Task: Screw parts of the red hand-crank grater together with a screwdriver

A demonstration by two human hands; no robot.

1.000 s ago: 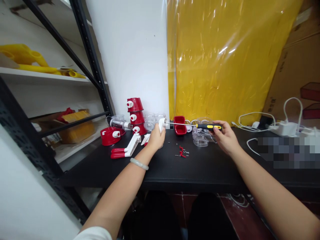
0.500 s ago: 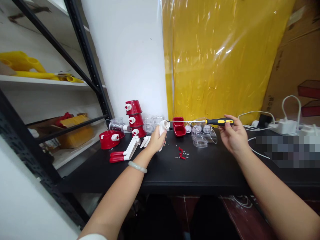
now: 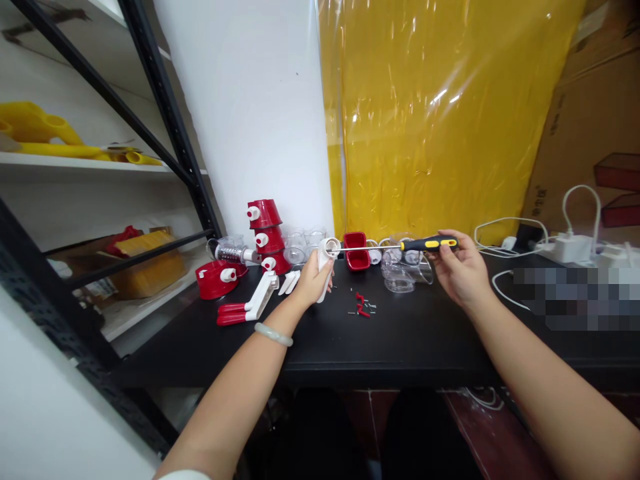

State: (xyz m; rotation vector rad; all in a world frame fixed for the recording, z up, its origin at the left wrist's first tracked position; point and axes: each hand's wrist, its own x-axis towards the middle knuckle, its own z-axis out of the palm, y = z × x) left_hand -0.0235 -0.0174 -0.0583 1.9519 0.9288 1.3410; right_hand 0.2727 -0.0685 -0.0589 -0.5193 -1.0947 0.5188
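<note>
My left hand is closed around a white plastic part, its round hollow end facing up and toward me. My right hand grips the black and yellow handle of a screwdriver. The screwdriver lies nearly level, and its tip is at the round end of the white part. Below and to the right, small red pieces lie among several tiny screws on the black table. White handles with red grips rest left of my left hand, beside narrow white pieces.
Stacked red housings and another red housing stand at the back left. Red containers and clear plastic parts are behind the screws. White cables and adapters lie on the right; a black-framed shelf borders the left.
My right hand has moved the screwdriver slightly left, and its tip now reaches into the white part's round end. The white part is turned slightly. The view has shifted a little.
</note>
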